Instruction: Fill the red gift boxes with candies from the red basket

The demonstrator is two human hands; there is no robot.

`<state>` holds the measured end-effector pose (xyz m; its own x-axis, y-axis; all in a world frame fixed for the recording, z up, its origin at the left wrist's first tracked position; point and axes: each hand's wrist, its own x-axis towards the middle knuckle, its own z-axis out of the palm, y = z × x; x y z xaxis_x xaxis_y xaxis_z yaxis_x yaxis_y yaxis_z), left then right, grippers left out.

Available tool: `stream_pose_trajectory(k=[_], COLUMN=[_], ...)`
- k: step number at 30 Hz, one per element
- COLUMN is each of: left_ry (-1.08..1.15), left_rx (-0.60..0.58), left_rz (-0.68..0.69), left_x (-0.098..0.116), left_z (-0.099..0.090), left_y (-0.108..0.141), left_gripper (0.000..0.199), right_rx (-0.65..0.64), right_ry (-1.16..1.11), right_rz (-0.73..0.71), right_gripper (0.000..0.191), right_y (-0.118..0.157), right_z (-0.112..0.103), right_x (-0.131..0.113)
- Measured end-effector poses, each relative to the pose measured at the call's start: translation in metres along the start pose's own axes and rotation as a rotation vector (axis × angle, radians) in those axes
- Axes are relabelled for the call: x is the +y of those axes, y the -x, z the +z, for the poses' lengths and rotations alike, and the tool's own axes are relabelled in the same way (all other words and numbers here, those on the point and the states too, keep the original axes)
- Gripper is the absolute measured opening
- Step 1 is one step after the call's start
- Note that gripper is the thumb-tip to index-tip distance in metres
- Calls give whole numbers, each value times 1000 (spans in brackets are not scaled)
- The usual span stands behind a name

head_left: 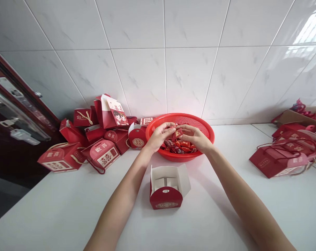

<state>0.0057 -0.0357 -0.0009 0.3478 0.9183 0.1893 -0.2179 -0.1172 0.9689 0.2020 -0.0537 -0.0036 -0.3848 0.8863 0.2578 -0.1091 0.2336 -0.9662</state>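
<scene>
My left hand [160, 136] and my right hand [196, 138] meet over a red plastic basket [207, 130], fingers closed in a pinch. Between their fingertips is a small red wrapped candy [178, 133] with gold marks; a second piece may be behind the fingers, but I cannot make it out. Several wrapped candies [180, 150], red and dark, lie in the basket below. In front of the basket, nearer to me, stands a red gift box [165, 198] with its top unfolded. Its white inside shows, and one side flap leans out to the right.
Red gift boxes [102, 153], some with rope handles, crowd the left against the tiled wall [137, 80]. More red boxes [278, 158] and a cardboard carton [291, 118] stand at the right. A dark door [14, 139] with a metal handle borders the white table [76, 209] at far left.
</scene>
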Motion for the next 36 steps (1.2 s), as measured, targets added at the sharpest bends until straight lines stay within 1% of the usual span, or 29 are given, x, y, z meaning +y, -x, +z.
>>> stream_pose_trajectory(k=[3,5,6,8,10,12,15,19,24,28,31,34,36], left_ry=[-17,-56,-63,-42,8,37,-22,-75,-56,-46,-9,72,123], left_rx=[-44,-62,-49,43,146,190,136,55,70,97,159,299,378], left_rz=[10,32,42,54,45,30,36,71,111,107,118,123,114], left_x=[-3,-4,-5,-6,-5,-4,-2,-2,-4,-2,0,1,1], left_z=[3,5,5,4,2,1,2,4,3,4,5,5,4], left_y=[-2,-3,-3,-5,-5,-5,-3,-1,-1,2,3,3,2], left_gripper=[42,37,33,28,29,33,32,34,34,33,29,23,21], right_rx=[64,118,143,175,187,204,229,222,202,199,249,280,271], right_ry=[-1,1,-3,-30,-70,-87,-78,-72,-54,-35,-45,-53,-9], right_rz=[-12,-1,10,38,58,62,57,58,87,102,111,152,162], right_gripper=[33,35,38,42,44,46,47,47,41,48,53,53,47], right_y=[0,0,0,-1,-2,-3,-4,-2,0,-2,-4,-5,-5], right_z=[2,2,2,2,2,2,3,3,5,7,7,5,4], right_x=[-1,0,0,1,2,2,1,-2,-4,-4,-4,-2,-1])
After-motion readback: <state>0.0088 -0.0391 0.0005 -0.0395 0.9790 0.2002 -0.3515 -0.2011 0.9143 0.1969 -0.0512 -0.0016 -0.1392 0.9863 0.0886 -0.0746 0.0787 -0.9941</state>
